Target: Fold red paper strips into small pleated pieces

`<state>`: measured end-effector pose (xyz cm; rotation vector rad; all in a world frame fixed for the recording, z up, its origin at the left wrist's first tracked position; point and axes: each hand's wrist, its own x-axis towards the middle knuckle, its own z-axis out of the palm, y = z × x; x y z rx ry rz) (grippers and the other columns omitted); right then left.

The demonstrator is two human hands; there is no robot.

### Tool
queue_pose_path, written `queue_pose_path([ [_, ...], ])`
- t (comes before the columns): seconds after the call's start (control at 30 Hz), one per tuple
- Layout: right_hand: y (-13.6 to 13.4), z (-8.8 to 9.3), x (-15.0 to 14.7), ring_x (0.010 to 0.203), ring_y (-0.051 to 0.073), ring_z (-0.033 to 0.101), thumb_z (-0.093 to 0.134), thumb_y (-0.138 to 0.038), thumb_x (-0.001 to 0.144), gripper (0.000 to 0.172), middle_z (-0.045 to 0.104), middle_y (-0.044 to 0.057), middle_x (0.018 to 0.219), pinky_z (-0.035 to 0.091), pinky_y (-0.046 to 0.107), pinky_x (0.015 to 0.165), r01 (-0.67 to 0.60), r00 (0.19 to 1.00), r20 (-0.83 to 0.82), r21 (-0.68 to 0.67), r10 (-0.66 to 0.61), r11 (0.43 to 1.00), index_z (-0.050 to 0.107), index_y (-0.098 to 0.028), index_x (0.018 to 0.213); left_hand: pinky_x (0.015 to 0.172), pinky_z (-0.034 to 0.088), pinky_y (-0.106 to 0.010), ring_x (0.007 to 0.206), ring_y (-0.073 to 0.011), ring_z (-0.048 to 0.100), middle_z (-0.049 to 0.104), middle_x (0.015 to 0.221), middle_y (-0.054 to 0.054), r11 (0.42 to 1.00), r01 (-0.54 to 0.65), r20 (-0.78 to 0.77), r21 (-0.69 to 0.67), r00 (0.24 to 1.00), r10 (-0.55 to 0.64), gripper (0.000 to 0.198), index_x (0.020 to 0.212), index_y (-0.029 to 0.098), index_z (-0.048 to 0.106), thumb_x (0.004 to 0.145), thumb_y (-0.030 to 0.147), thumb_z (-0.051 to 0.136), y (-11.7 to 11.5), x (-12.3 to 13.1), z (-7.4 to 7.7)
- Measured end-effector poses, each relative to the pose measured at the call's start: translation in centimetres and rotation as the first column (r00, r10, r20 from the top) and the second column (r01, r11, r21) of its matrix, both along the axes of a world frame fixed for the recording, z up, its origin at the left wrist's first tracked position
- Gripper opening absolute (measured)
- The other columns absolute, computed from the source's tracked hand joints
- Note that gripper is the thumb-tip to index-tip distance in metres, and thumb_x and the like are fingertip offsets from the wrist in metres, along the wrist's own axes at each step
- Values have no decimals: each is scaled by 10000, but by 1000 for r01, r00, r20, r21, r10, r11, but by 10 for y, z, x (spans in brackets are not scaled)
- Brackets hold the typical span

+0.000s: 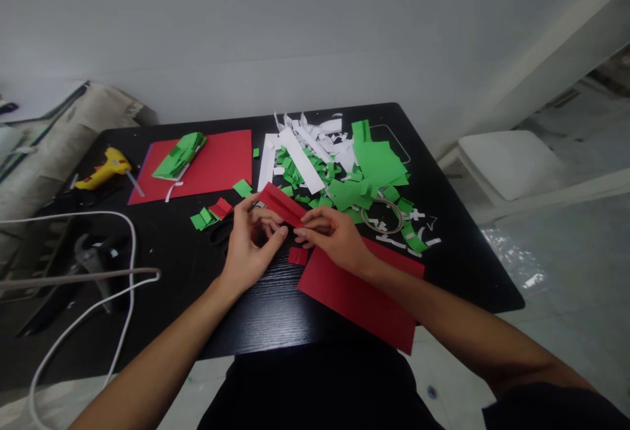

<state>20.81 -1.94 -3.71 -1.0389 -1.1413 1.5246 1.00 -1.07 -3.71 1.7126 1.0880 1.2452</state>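
Between my two hands is a folded strip of red paper (281,204), held just above the black table. My left hand (252,236) has its fingers behind the strip's left end, with the thumb in front. At the right end, my right hand (332,236) pinches the strip between thumb and fingers. A small creased red paper piece (298,256) lies on the table below the strip. Partly under my right forearm rests a large red sheet (361,299). Black scissor handles (220,232) show beside my left hand, next to small folded green pieces (203,219).
White paper strips (301,157) and green scraps (377,164) pile up at the back. A roll of tape (382,217) lies among them. On the left are a yellow glue gun (104,169), a green paper bundle (180,155) on another red sheet (226,164), and a white cable (132,266).
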Motion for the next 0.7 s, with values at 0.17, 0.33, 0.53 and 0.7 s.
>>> queue_pose_path([
  [0.17, 1, 0, 0, 779, 182, 794, 860, -329, 773, 289, 782, 21, 815, 656, 272, 680, 1, 999, -38, -12, -2, 1000, 677, -197, 954, 560, 391, -241, 578, -110, 487, 528, 674, 59, 989, -3, -115, -146, 993, -14, 198, 880, 213, 514, 887, 285, 699, -3, -2, 7],
  [0.33, 3, 7, 1, 719, 182, 777, 827, -424, 784, 330, 776, 48, 852, 633, 265, 609, -34, 999, -18, -77, 32, 996, 674, -183, 948, 548, 327, -286, 565, -142, 426, 486, 587, 21, 988, 79, -90, -130, 992, -91, 95, 659, 196, 534, 724, 266, 539, 0, -15, 17],
  [0.53, 1, 4, 8, 461, 150, 652, 555, -354, 750, 329, 735, -7, 757, 441, 194, 345, -105, 993, -67, -179, 94, 978, 524, -230, 1054, 517, 356, -281, 511, -155, 485, 557, 515, -4, 976, -55, -107, -212, 994, 33, 162, 563, 194, 593, 649, 203, 457, 2, -13, 20],
  [0.7, 1, 3, 11, 413, 131, 556, 469, -213, 552, 419, 616, -102, 671, 379, 180, 322, -76, 990, -132, -135, 58, 988, 346, -279, 947, 532, 382, -257, 499, -142, 518, 577, 508, 10, 985, -84, -207, -150, 977, 52, 216, 522, 203, 575, 675, 169, 427, 1, -10, 14],
])
